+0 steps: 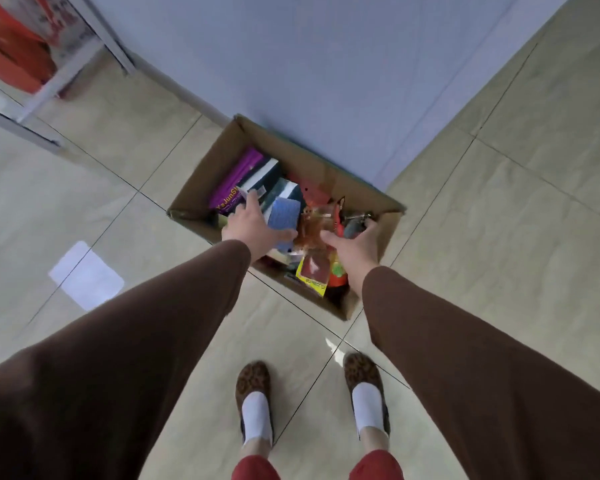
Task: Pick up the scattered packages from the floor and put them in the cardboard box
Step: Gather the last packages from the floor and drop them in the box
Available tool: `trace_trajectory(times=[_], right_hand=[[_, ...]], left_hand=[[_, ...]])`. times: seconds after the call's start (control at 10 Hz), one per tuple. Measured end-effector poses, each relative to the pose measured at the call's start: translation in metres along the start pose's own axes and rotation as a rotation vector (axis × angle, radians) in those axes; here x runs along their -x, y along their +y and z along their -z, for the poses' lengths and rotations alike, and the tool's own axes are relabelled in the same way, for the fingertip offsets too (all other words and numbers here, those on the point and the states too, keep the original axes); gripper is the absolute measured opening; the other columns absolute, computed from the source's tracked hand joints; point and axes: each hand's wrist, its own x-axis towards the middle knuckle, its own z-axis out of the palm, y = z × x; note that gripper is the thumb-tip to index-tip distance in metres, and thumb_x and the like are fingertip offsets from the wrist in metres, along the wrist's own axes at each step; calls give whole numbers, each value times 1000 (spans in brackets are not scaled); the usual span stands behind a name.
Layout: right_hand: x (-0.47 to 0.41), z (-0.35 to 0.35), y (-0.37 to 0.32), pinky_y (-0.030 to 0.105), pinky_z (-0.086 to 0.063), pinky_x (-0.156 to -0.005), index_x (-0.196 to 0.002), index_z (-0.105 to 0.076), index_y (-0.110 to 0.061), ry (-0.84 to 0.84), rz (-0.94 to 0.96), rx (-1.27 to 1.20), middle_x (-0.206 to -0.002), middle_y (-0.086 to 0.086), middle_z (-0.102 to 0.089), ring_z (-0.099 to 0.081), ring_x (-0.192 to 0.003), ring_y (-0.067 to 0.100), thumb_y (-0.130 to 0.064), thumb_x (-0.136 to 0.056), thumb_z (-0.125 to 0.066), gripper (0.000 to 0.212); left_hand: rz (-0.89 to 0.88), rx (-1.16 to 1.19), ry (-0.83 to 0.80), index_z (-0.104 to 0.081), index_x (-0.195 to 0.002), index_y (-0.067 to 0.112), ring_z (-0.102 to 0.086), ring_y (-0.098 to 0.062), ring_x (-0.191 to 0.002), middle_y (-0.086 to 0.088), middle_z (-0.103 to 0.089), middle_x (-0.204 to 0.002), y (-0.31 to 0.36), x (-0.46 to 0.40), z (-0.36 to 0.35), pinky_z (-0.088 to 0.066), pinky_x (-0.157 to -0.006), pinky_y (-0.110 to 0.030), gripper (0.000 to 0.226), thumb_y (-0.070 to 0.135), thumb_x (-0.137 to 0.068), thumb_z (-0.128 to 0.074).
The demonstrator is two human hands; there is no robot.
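Note:
An open cardboard box (201, 174) stands on the tiled floor against a pale blue wall. It holds several packages: a purple one (234, 181) at the left, dark boxes behind it, a yellow blister pack (314, 271) near the front. My left hand (248, 226) reaches over the box and grips a blue package (284, 216) from its left side. My right hand (355, 245) is over the box's right part, fingers curled around a clear amber-tinted package (314, 225) lying between the two hands. Brown sleeves cover both arms.
A metal shelf frame (66, 71) with red goods stands at the upper left. A white sheet or light patch (85, 275) lies on the floor left of the box. My feet in patterned slippers (253, 386) stand just in front of the box.

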Motion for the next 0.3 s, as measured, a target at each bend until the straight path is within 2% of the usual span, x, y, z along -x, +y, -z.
trace_trajectory(times=[0.1, 0.2, 0.3], right_hand=[[-8, -10, 9, 50, -46, -110, -150, -35, -22, 72, 0, 111, -144, 7, -52, -57, -127, 30, -30, -67, -90, 100], [-10, -12, 29, 51, -56, -94, -132, -48, -25, 46, 23, 154, -122, 5, -62, -66, -106, 28, -37, -67, -84, 75], [10, -8, 32, 49, -57, -93, -126, -51, -28, 37, 103, 247, -119, 3, -61, -66, -103, 25, -31, -78, -80, 56]], left_hand=[[-41, -50, -88, -21, -154, 16, -43, -36, -133, -14, -44, -149, -9, -5, -2, -41, -109, -50, 116, 61, -66, -82], [-109, -30, -106, -36, -146, 16, -46, -32, -131, -11, -49, -141, -20, 0, -11, -42, -108, -46, 91, 44, -73, -82], [-157, -112, -142, -35, -148, 14, -44, -32, -133, -12, -47, -145, -19, 11, -10, -40, -109, -43, 87, 41, -77, -77]])
